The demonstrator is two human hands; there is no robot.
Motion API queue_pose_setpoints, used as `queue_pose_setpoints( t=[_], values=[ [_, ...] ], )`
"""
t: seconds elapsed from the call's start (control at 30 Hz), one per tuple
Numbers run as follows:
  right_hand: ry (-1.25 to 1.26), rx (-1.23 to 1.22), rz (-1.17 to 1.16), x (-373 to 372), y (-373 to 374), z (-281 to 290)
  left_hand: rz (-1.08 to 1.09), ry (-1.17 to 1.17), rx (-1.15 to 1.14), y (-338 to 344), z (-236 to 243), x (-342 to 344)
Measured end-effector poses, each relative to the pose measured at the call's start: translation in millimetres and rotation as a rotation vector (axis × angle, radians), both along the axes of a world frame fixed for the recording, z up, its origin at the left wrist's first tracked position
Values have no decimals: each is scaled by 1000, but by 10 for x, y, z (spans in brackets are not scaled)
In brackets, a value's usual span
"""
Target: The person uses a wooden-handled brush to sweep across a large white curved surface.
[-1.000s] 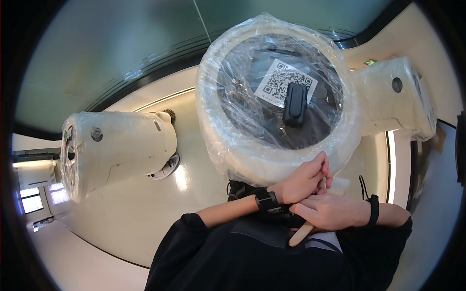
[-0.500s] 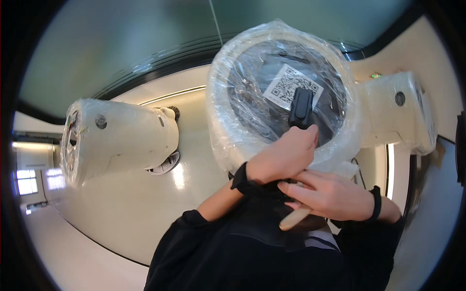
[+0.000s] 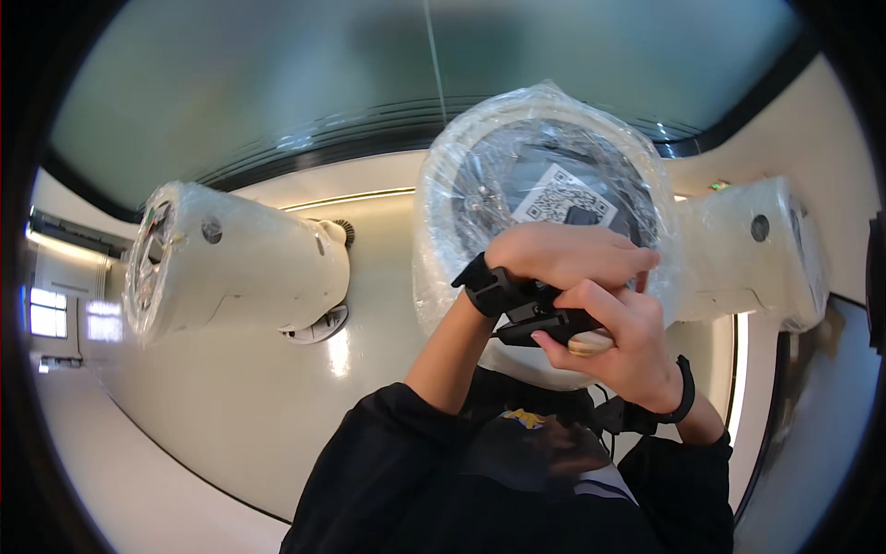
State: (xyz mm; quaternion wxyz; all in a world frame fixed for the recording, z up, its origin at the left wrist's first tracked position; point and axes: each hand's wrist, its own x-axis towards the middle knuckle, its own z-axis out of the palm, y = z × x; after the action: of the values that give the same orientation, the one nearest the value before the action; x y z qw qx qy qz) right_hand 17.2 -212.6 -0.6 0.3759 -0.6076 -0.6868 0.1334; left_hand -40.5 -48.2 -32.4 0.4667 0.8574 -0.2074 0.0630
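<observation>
My left hand (image 3: 563, 254) crosses in front of the wrapped machine, back upward, its fingers together and bent down at the tips. What lies under them is hidden. A black strap (image 3: 494, 286) circles that wrist. Behind the knuckles shows the end of a black device (image 3: 581, 216); whether it touches the hand I cannot tell. Just below, my right hand (image 3: 632, 342) is closed around a beige handle (image 3: 591, 343), its rounded end showing. Thumb and forefinger also reach a dark elongated piece (image 3: 554, 328) beside the left wrist.
A cream machine in clear film (image 3: 443, 231) stands right ahead, a label with a square code (image 3: 558, 194) on top. Similar wrapped machines stand left (image 3: 249, 268) and right (image 3: 738, 249). A dark glass panel (image 3: 323, 92) runs across the far side. Glossy floor (image 3: 369, 406) lies to the left.
My left hand has turned flatter and now covers most of the black device. My right hand has risen to the left wrist with the beige handle. The machines sit lower in view.
</observation>
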Motion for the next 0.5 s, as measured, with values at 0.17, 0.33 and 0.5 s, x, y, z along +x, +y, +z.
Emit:
queue_pose_setpoints(
  t=[0.17,0.33,0.5],
  values=[
    [-182,137,-146,34,-378,-136,-141,289,-70,-332,-33,186],
    [-211,241,-236,-64,-551,-223,-176,389,-168,-485,-7,233],
    [41,-5,-122,-71,-716,-194,234,77,152,-642,-27,27]
  ],
)
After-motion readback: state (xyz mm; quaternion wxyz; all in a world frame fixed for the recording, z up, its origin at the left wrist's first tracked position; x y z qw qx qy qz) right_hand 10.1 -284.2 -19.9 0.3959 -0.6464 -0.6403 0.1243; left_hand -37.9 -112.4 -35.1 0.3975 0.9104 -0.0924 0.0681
